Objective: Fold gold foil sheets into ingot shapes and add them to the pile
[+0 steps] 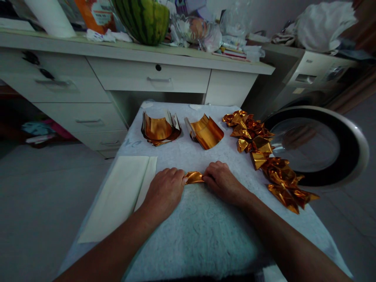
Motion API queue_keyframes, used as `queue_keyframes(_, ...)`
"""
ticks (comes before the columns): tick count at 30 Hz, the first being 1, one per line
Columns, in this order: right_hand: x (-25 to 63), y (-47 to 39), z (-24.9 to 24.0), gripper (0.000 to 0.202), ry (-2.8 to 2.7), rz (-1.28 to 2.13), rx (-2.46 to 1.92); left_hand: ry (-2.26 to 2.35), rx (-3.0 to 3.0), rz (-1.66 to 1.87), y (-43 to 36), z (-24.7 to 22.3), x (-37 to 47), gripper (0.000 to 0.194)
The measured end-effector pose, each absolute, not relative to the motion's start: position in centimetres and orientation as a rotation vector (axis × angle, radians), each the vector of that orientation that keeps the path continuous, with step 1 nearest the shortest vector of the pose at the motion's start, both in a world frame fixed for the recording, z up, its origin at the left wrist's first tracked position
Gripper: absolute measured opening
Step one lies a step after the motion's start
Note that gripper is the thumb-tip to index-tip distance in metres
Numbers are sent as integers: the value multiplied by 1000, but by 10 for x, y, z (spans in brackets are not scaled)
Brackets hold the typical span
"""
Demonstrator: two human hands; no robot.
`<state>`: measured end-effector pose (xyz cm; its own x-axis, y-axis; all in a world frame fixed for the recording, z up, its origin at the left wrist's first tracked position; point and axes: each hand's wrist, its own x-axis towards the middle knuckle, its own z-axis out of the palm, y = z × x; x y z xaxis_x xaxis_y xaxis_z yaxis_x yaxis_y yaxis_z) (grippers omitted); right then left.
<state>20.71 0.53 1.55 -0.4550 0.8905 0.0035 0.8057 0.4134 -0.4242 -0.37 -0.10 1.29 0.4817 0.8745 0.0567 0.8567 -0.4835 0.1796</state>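
Observation:
A small strip of shiny gold foil paper (194,177) lies between my hands at the middle of the cloth-covered table. My left hand (167,190) is closed on its left end, and my right hand (223,182) grips its right end. Beyond them rest two stacks of curved gold sheets, one at the left (158,128) and one nearer the middle (207,132). Several folded gold foil pieces (254,137) form a heap along the table's right side. White paper sheets (114,196) lie flat to the left, beside my left forearm.
Behind the table stands a white desk (132,74) with drawers, holding a watermelon (143,19), an orange packet (98,15) and clutter. At the right, a washing machine (311,74) has its round door (311,145) open beside the table's edge.

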Motion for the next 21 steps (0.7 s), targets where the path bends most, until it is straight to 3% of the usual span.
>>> queue_keyframes(21,202,0,24,20,-2464,471,-1639,1470,2471,163,-4,18,-5,27)
